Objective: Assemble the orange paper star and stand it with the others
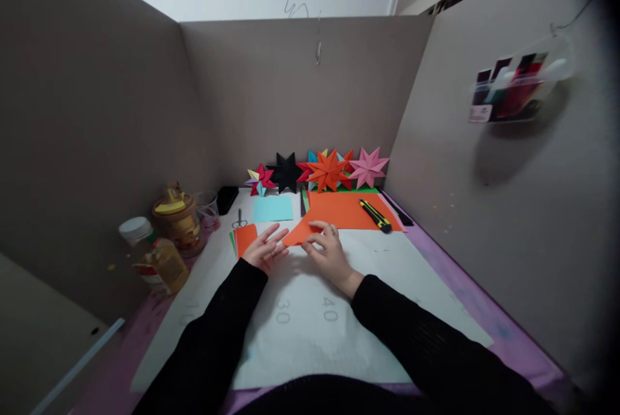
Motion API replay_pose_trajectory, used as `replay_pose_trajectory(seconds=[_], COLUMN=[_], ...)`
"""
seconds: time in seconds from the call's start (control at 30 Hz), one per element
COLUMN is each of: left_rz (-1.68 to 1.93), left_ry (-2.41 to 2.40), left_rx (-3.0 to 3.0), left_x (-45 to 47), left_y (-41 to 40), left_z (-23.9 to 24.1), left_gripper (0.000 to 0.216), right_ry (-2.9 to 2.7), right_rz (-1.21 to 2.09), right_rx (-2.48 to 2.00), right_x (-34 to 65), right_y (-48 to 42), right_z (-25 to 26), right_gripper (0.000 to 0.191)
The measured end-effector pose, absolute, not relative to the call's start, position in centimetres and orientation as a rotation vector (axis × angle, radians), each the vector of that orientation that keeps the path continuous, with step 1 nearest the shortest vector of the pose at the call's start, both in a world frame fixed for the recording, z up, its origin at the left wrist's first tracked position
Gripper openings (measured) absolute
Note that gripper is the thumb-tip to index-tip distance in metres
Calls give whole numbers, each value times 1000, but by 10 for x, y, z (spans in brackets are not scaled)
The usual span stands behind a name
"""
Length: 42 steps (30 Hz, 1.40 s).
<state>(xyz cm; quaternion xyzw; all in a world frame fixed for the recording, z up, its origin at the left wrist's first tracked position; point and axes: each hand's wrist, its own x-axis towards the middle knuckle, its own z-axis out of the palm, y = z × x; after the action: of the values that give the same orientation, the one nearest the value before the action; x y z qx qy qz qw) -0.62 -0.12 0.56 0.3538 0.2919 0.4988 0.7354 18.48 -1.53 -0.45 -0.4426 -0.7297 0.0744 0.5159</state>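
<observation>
Handling of paper, head view. R hand [330, 252]: thumb & fingertips appear to pinch the rt. end of a small orange paper pc. [296, 233], over the white mat [310, 299] & just in front of the lg. orange sheet [334, 208]. L hand [263, 250]: palm up, fingers spread, near the pc.'s lt. tip; contact can't be told. For good control, prob. best to keep the pinch light, steady the free tip w/ L hand, keep edges unbuckled, & stay clear of the cutter [375, 215] beyond R hand.
</observation>
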Motion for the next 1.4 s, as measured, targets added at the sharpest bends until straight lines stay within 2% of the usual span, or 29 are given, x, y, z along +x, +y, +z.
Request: replay_pose_trajectory(seconds=[0.13,0.2,0.27,0.33,0.4,0.5,0.6,0.67,0.73,0.8,0.9,1.07,1.23,1.4], left_rz=[1254,1304,1348,1227,1042,989,1020,1016,1067,1157,1195,1075,1234,1204], left_ry=[829,1164,1706,2081,2162,2144,2103,2067,1963,1749,1454,1053,1068,965], left_rx=[966,1216,1450,1553,1508,1463,1332,1266,1244,1208,1158,1090,1212,1055], left_x=[-37,-59,-79,-90,-91,-80,-74,-78,-86,-90,-80,-26,12,18], left_y=[13,23,31,37,39,43,50,53,53,49,38,17,3,-5], left_z=[15,14,9,1,-7,-14,-15,-13,-11,-9,-4,2,-9,-8], left_gripper=[52,44,40,59,83,101,103,92,71,51,34,37,39,47], right_ry=[-1623,-1559,-1511,-1442,-1333,-1172,-1062,-1018,-998,-981,-930,-842,-818,-772], right_rz=[116,128,231,433,642,866,1030,1091,1129,1170,1205,1233,1303,1229], right_rx=[-1139,-1138,-1103,-1061,-1033,-1001,-953,-930,-916,-895,-870,-863,-738,-754], right_x=[193,196,198,198,195,189,182,180,179,179,177,161,146,149], right_y=[-8,-4,-1,1,2,6,9,10,10,10,9,6,-1,-5], right_z=[-3,-2,-2,-4,-6,-12,-17,-19,-19,-17,-14,-9,-7,-2], right_gripper=[16,18,19,20,22,24,25,26,27,27,32,38,35,31])
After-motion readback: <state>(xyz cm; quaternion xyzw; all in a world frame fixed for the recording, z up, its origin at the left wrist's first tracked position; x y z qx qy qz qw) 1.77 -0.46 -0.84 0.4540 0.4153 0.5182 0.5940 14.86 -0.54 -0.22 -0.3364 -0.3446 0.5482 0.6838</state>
